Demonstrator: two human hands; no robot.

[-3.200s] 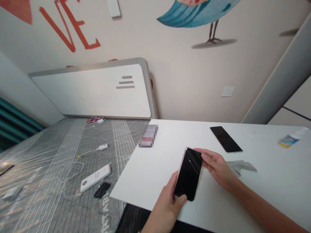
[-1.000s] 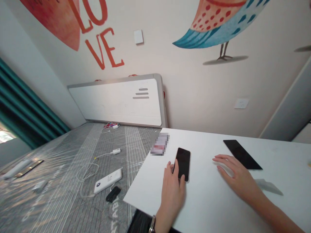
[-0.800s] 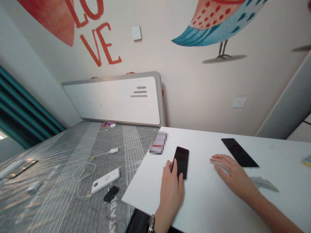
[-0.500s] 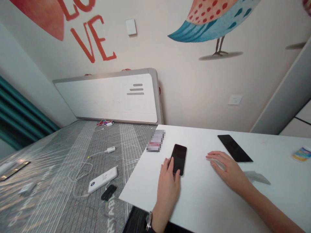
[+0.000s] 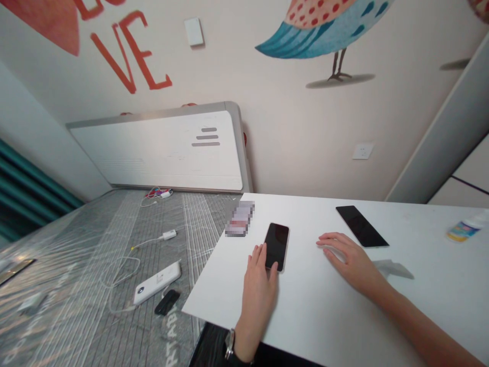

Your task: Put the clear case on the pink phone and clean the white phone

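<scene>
A smartphone (image 5: 277,245) with a dark screen lies flat on the white table (image 5: 305,316). My left hand (image 5: 259,278) spans its lower end, the fingers along the left edge and the thumb at the bottom right corner. My right hand (image 5: 346,260) is to the right of the phone, palm down over the tabletop, fingers stretched out and holding nothing. Behind it lies a black tablet (image 5: 362,226). A thin, greyish, translucent piece (image 5: 393,268) shows beside my right wrist.
A blurred-out flat item (image 5: 240,219) sits at the table's left edge, and a bottle with a blue and yellow label (image 5: 464,229) at the far right. Left of the table, a plastic-covered mattress (image 5: 126,234) bears a white power bank (image 5: 157,283), a black object (image 5: 167,302) and cables.
My left index finger has shifted from over the screen to the phone's left edge. The right hand keeps its outstretched pose. The whole view has shifted slightly.
</scene>
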